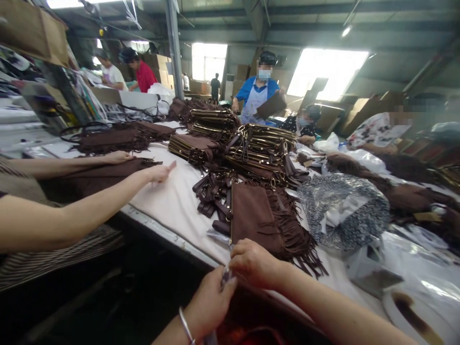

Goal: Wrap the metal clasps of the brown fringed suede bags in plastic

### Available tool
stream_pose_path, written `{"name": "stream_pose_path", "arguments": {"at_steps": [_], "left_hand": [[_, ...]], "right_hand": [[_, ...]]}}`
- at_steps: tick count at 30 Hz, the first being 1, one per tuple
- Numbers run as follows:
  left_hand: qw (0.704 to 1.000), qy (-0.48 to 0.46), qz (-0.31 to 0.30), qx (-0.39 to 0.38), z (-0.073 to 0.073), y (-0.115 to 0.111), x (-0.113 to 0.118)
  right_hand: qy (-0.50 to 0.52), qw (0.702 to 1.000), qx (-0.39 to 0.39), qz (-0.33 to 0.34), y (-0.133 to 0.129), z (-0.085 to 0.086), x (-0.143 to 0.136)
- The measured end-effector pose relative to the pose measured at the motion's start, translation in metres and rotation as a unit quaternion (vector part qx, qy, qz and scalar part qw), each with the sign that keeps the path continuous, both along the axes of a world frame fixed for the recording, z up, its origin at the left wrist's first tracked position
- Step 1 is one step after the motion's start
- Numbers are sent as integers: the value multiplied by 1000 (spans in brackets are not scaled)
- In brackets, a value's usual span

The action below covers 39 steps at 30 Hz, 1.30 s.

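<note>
A brown fringed bag [253,218] lies flat at the near edge of the cloth-covered table, its fringe toward the right. My right hand [253,261] is closed at the bag's lower left corner, fingers pinched on something too small to make out. Just below and left of it, past the table edge, my left hand [212,297], with a bracelet at the wrist, is closed round a small shiny item that I cannot identify. Dark straps with metal rings [213,196] are bunched beside the bag. Behind it rise stacks of brown bags with gold zippers [258,148].
At the left, a co-worker's arms [108,201] reach over the table beside brown fabric [97,177]. A speckled grey bundle [343,211] and clear plastic [413,268] lie at the right. A person in a blue shirt [257,93] stands across the table.
</note>
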<state>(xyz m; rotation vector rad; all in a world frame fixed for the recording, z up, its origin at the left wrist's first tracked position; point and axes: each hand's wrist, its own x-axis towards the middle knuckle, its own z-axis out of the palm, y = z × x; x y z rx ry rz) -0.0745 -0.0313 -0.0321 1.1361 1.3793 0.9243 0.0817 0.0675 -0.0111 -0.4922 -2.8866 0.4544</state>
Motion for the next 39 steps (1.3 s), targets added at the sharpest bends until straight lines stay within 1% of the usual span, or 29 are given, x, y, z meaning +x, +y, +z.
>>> {"name": "stream_pose_path", "arguments": {"at_steps": [1,3,6,8,10,13,15,17,19,20,21,22,23,25,27,28,30,31,33,35,37,39], "left_hand": [[999,27,-2,27,-2,0,-3],[998,52,2,46,-6,-1,-8],[998,22,24,47,-7,0,-12],[998,-7,36,42,-7,1,-12],[999,-11,26,16,-9,2,-12],[999,-2,-5,-47,-13,3,-12],[995,-35,-14,-89,-14,4,-13],[979,-126,-11,-159,-13,4,-14],[939,-240,-7,-247,-10,4,-15],[919,-284,-5,-275,-8,4,-15],[906,-310,-5,-288,-7,4,-14],[904,-316,-4,-289,-7,4,-13],[910,-303,-3,-281,-7,4,-11],[943,-234,-4,-237,-8,2,-7],[981,-120,-8,-150,-8,0,-1],[994,-56,-11,-96,-8,-1,1],[999,50,-22,-3,-8,-2,5],[996,82,-30,22,-7,-2,6],[993,109,-44,30,-9,-2,9],[993,113,-42,14,-12,-2,10],[993,111,-27,-3,-16,-2,11],[994,105,-13,-17,-21,-2,12]], "right_hand": [[-10,1000,-11,11,1,1,-3],[-21,999,-38,5,4,2,-8],[-17,996,-88,-28,6,5,-15],[-21,994,-107,-22,7,6,-17],[-26,993,-111,-7,8,5,-19],[-5,993,-114,-20,7,1,-19],[16,992,-125,-32,5,-2,-18],[35,989,-138,-47,3,-4,-16],[56,986,-146,-61,0,-6,-15],[64,985,-148,-66,-1,-7,-14],[71,984,-149,-71,-3,-7,-13],[76,983,-150,-75,-5,-7,-12],[79,982,-149,-83,-6,-7,-11],[75,981,-148,-100,-9,-8,-10],[59,981,-147,-114,-10,-8,-9],[50,981,-145,-118,-10,-8,-8],[31,982,-140,-125,-10,-8,-7],[22,982,-138,-128,-10,-8,-7],[4,982,-135,-134,-13,-6,-6],[5,981,-128,-149,-22,-1,-3],[44,975,-123,-182,-34,6,7],[106,961,-118,-228,-47,13,28]]}}
